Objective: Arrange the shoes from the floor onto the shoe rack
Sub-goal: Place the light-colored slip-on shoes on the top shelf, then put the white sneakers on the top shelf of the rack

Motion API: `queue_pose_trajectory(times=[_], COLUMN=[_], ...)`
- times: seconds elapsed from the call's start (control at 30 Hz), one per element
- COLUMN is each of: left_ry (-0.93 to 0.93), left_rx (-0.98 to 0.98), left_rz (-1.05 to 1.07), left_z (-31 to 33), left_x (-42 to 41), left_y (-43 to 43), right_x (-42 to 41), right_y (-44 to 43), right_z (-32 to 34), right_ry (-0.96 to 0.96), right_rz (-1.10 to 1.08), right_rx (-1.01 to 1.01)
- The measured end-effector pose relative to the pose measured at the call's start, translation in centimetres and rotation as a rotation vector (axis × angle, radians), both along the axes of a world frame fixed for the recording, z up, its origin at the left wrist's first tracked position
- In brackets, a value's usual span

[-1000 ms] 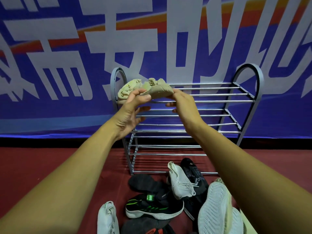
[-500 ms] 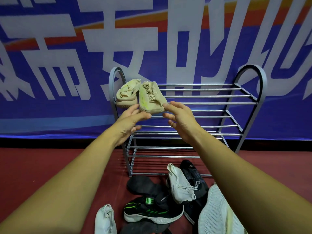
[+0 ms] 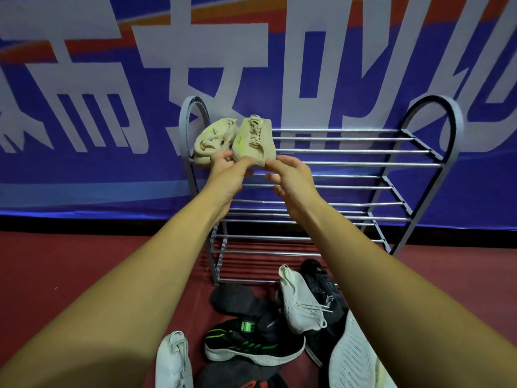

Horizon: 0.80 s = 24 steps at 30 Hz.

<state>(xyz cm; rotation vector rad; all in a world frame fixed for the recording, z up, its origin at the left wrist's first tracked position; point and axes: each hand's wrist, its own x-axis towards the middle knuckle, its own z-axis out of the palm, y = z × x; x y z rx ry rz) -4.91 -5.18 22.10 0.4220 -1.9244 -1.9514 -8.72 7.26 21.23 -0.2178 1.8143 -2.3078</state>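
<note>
Has brought both hands in onto the top shelf of the shoe rack since half a second ago: then hung just short of the second beige sneaker, now touch its heel.

Faces a blue banner with big white characters, stretched directly behind the rack. Has red floor under and in front of the rack.

Has a heap yet to lift just in front of the rack's foot: an upturned white sole, a black sneaker with green stripes, a white knit sneaker lying across a black one, and more shoes half out of view.

Keeps the beige pair at the left end of the rack's top shelf. Shows the first beige sneaker slumped against the rack's left arch, and the second upright and touching it, toe toward the banner, heel at the front bar.

Pinches the heel's left corner with the left hand, thumb along the lower edge. Rests only a fingertip of the right hand on the heel's right corner, other fingers loosely curled, holding nothing.

Could, by judgement, drag the heel off the front bar on pulling back without letting go cleanly. Could also shove the slumped neighbour off the rack's left end with a sideways nudge, or let the soft sole sag between the bars.
</note>
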Motion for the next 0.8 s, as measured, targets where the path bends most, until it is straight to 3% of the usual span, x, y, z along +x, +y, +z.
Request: queue_pose_trajectory(times=[0.27, 0.43, 0.57, 0.8], left_ry=[-0.034, -0.052, -0.062, -0.338], left_rx=[-0.199, -0.21, -0.333, -0.473], left_rz=[0.0, 0.01, 0.031, -0.096], left_z=[-0.6, -0.9, -1.2, -3.9], left_x=[-1.5, -1.9, -1.1, 0.9], left_y=[-0.5, -0.4, -0.5, -1.0], right_x=[-0.6, -0.5, -0.5, 0.8], right_y=[-0.3, 0.4, 1.9, 5.9], right_z=[0.2, 0.2, -0.5, -2.2], right_ry=[0.042, 0.043, 0.053, 0.095], right_rz=[0.136, 0.234, 0.137, 0.118], right_rx=[0.112, 0.186, 0.231, 0.514])
